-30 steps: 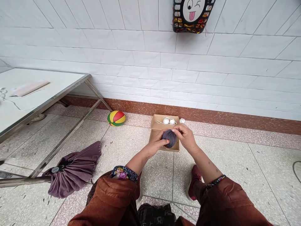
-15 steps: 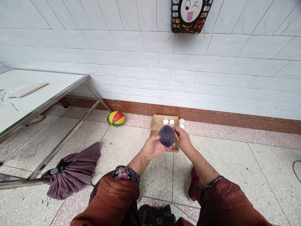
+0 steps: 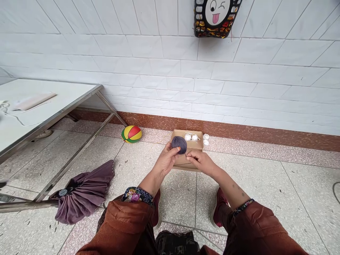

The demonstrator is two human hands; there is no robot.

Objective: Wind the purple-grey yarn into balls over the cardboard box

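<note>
A dark grey-purple ball of yarn (image 3: 179, 144) rests in my left hand (image 3: 165, 159), the thumb over its front and the fingers behind it. Just to its right, my right hand (image 3: 200, 161) pinches a thin strand of the same yarn between thumb and fingers. Beneath both hands an open cardboard box (image 3: 176, 134) stands on the floor, partly hidden by them. Two small white balls of string (image 3: 188, 136) lie toward the back of the box. Close by its right side are more white balls (image 3: 205, 139) on the floor.
A red, yellow and green ball (image 3: 132, 134) lies by the wall. On the left stands a metal-framed table (image 3: 66, 90) with a rolled pale cloth (image 3: 34, 101) on it. A folded purple umbrella (image 3: 85, 191) leans below. A black basket (image 3: 214, 32) hangs on the tiled wall.
My left hand has shifted the yarn ball left and slightly up, turning it. My right hand has come away from the ball, with a strand now showing at its fingertips.
</note>
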